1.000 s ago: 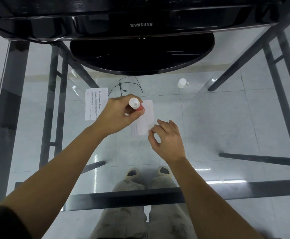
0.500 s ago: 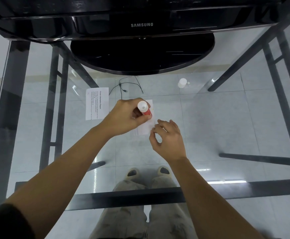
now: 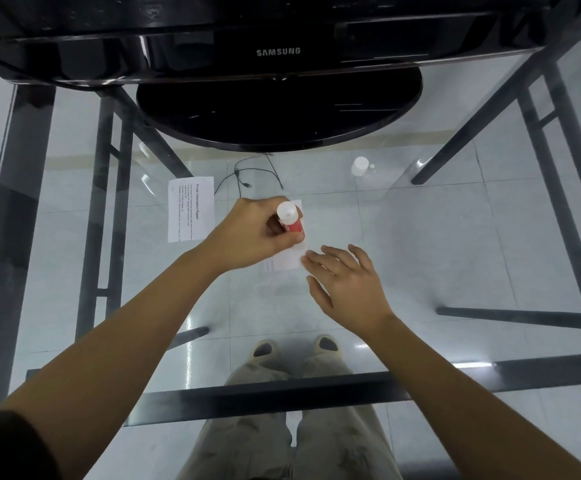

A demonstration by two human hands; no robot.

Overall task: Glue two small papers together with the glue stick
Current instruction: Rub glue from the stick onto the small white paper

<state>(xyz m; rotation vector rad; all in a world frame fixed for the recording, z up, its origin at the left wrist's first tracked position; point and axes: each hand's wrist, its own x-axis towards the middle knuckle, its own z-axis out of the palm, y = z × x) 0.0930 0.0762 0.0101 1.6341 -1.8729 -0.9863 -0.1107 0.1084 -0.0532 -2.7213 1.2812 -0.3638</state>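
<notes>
Centre frame, the left hand (image 3: 254, 233) grips a red-and-white glue stick (image 3: 291, 221), tip down on a small white paper (image 3: 287, 263). The right hand (image 3: 348, 285), fingers loose, touches its lower right edge. A printed white paper (image 3: 190, 209) lies just left of the grip.

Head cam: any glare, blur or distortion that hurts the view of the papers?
Head view: wide-angle bowing curves the black Samsung monitor bezel and splays the dark table legs; light glare streaks the clear glass tabletop near its front edge, clear of the small white paper; right hand slightly motion-soft; heading on the printed white sheet is legible.
</notes>
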